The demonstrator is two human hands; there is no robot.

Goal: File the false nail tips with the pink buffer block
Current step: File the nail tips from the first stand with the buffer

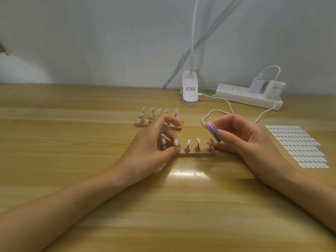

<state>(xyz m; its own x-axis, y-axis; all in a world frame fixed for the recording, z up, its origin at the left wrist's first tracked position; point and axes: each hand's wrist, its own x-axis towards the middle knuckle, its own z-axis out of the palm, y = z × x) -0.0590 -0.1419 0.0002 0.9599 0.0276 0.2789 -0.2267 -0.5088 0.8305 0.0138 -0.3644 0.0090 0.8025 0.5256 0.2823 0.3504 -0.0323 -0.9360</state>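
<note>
R hand, i.e. right hand (241,140), pinches the pink buffer block (213,130) btwn thumb and curled fingers, block tilted, its low end just beside the rightmost of the false nail tips (198,140); contact can't be told. Tips stand upright on metal pegs in a wooden stand (197,154) at mid table (72,142). Left hand (154,140) has fingers curled over the stand's left end, gripping it. Behind: two more stands (143,122) w/ tips. Right: white sticker sheet (296,146). Far back: lamp clip (189,91), power strip (241,96), white cable (223,100).
</note>
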